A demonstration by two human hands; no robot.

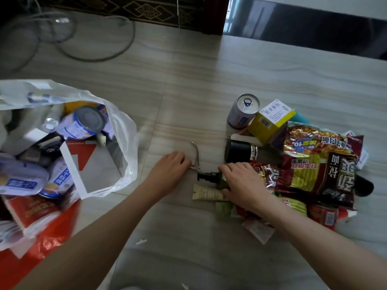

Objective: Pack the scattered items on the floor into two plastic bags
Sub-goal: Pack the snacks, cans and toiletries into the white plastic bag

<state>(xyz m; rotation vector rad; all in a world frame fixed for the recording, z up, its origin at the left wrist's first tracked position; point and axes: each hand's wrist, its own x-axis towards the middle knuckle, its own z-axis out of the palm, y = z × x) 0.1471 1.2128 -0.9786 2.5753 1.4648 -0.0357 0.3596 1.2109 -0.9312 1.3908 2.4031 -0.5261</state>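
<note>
A white plastic bag (123,130) stands open at the left, filled with cans, boxes and packets. A red plastic bag (46,243) lies below it at the lower left. My left hand (169,170) rests on the floor with its fingertips at a small metal nipper tool (195,153). My right hand (243,183) lies over a dark green pump bottle (209,176), fingers curled round its body. A cream tube (206,192) lies just below that bottle. Noodle packets (314,164) are heaped to the right.
A silver can (243,110), a yellow box (270,120) and a black flask (240,151) lie behind the heap. More packets and a red can (322,216) sit lower right. Grey cables (100,57) loop across the far floor by a patterned rug (146,9).
</note>
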